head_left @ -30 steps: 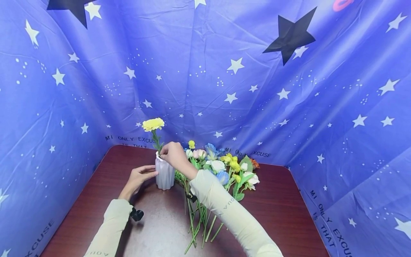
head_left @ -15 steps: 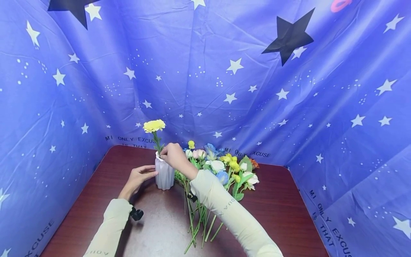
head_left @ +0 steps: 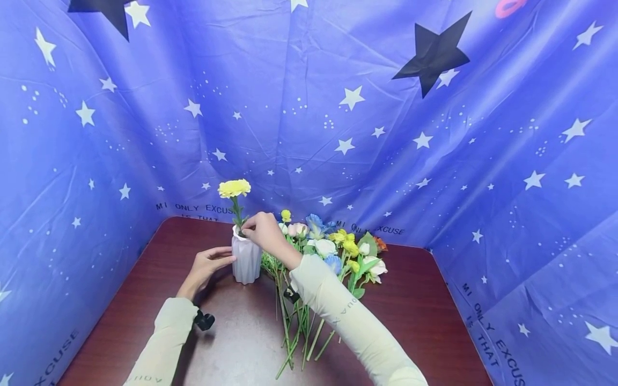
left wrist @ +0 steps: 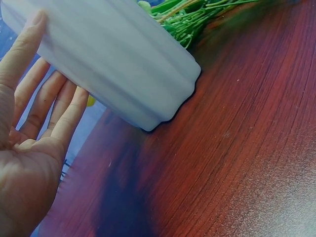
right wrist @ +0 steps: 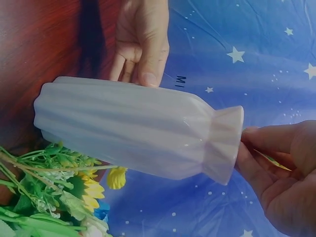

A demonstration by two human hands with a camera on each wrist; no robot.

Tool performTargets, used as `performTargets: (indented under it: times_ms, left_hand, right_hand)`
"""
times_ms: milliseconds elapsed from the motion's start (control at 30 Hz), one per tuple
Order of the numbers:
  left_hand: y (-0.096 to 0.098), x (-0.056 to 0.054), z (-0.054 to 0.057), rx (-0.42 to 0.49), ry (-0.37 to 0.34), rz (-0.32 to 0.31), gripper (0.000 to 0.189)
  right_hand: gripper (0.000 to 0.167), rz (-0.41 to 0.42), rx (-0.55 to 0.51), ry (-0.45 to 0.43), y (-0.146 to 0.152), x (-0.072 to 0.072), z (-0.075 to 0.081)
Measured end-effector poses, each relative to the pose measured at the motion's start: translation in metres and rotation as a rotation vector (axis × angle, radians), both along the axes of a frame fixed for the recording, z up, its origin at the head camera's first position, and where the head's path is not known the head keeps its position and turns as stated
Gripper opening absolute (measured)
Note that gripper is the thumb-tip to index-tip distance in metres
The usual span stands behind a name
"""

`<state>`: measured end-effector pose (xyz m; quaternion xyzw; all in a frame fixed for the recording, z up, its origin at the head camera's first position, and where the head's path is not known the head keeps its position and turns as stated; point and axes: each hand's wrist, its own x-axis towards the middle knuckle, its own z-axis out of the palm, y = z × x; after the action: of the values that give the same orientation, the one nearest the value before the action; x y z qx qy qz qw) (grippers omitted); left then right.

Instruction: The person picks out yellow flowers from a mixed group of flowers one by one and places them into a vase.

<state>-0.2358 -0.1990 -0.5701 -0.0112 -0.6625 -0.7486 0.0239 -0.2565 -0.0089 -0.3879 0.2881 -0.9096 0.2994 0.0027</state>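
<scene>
A pale, fluted vase [head_left: 247, 261] stands upright on the table, with a yellow artificial flower [head_left: 234, 188] rising out of its mouth. At the rim, my right hand [head_left: 270, 238] pinches the flower's stem between thumb and fingers; the pinch itself is partly hidden behind the rim in the right wrist view. My left hand [head_left: 206, 269] touches the vase's left side with fairly straight fingers and thumb, as the left wrist view also shows. The lower stem is out of sight inside the vase.
Right of the vase lies a pile of artificial flowers [head_left: 324, 247] in white, pink, blue, yellow and orange, their green stems [head_left: 292, 338] pointing toward the near edge. A blue star-patterned cloth [head_left: 309, 107] encloses the dark red table [head_left: 415, 316] behind and at the sides.
The yellow flower has tilted slightly to the right, its stem now more upright. Both hands keep their places at the vase; the head view has shifted a little.
</scene>
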Motion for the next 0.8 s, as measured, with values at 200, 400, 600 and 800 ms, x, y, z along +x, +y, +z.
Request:
performTargets:
  times_ms: [200, 400, 600, 800]
  left_hand:
    - [0.0, 0.0, 0.0, 0.001, 0.01, -0.001, 0.032]
    - [0.001, -0.001, 0.001, 0.008, -0.013, 0.0, 0.03]
    - [0.001, 0.0, 0.001, 0.041, -0.028, 0.001, 0.027]
    - [0.003, 0.002, 0.001, 0.059, -0.04, 0.0, 0.025]
  right_hand:
    - [0.012, -0.003, -0.028, -0.03, 0.01, -0.003, 0.006]
    - [0.012, -0.006, -0.061, -0.051, 0.022, -0.002, 0.016]
    - [0.011, -0.024, -0.109, -0.049, 0.035, 0.0, 0.023]
    - [0.012, -0.038, -0.14, -0.043, 0.051, 0.002, 0.026]
